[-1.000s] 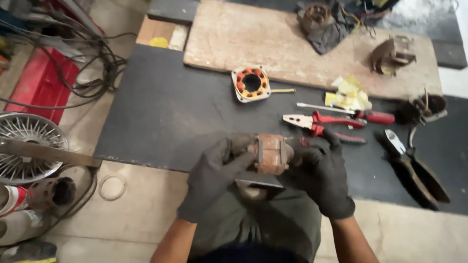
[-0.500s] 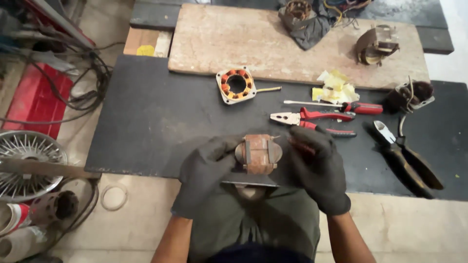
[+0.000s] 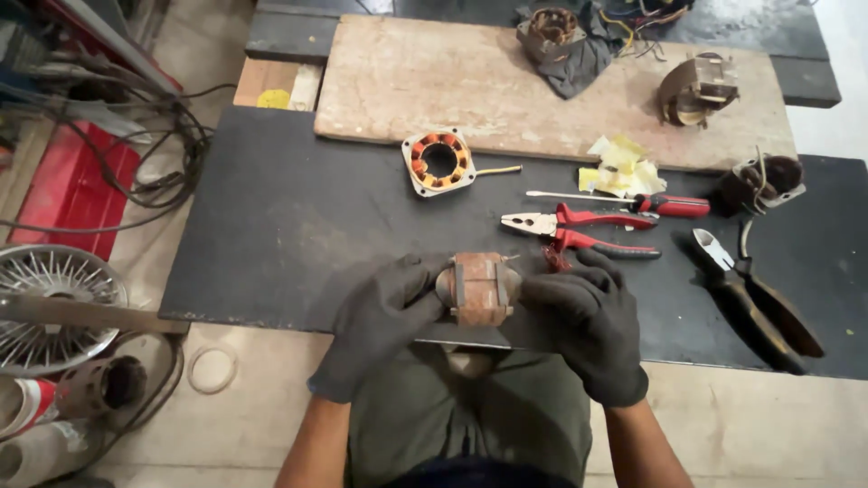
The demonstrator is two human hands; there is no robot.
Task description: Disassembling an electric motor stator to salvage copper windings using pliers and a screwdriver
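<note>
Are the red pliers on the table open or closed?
Slightly open. The red pliers lie flat on the dark table, their two red handles spread apart; whether the tips touch is too small to tell.

Rusty, dull brown metal on the motor core [image 3: 479, 287], gripped between hands in matt black knitted cloth gloves, left [image 3: 380, 321] and right [image 3: 588, 330]. Matt dark rubbery sheet over the desk [image 3: 271, 226], with a rough, pale, worn wooden board [image 3: 434, 81] behind. Glossy red plastic grips on the steel pliers [image 3: 579, 228] and screwdriver [image 3: 651, 204]; shiny copper windings in the stator [image 3: 439, 163]; crumpled yellow paper [image 3: 619, 167].
</note>
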